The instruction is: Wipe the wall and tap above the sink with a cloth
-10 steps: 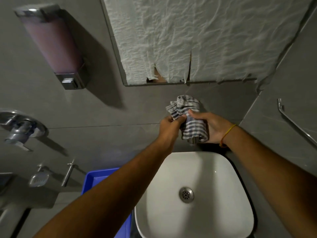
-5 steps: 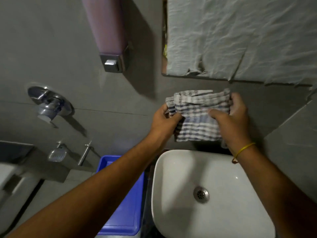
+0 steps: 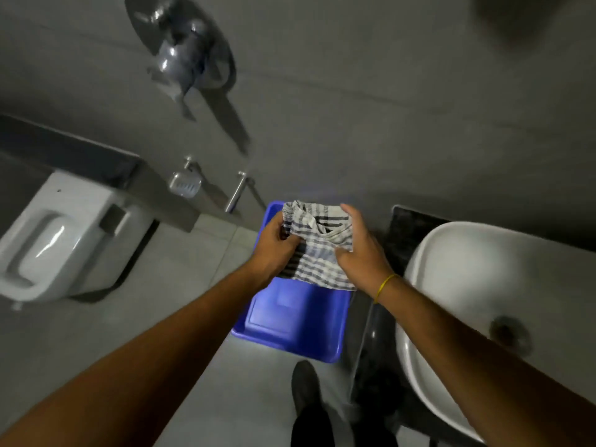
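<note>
The cloth (image 3: 317, 245) is held w/ both hands over the blue tub (image 3: 290, 321), sink (image 3: 483, 285) at 3 o'clock. Left hand (image 3: 274, 243) fingers pinch it; right hand (image 3: 361, 253) fingers lie flat on it. It's best folded into a neat pad, corners tucked in, before wiping.

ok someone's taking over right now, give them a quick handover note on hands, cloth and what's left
Left hand: gripping the striped cloth at its left edge.
Right hand: holding the cloth's right side.
The cloth is held above the blue tub, left of the sink.
Done: cannot tell; the sink's tap is not in view.
Left: probably return to the wall above the sink if wiping remains.
</note>
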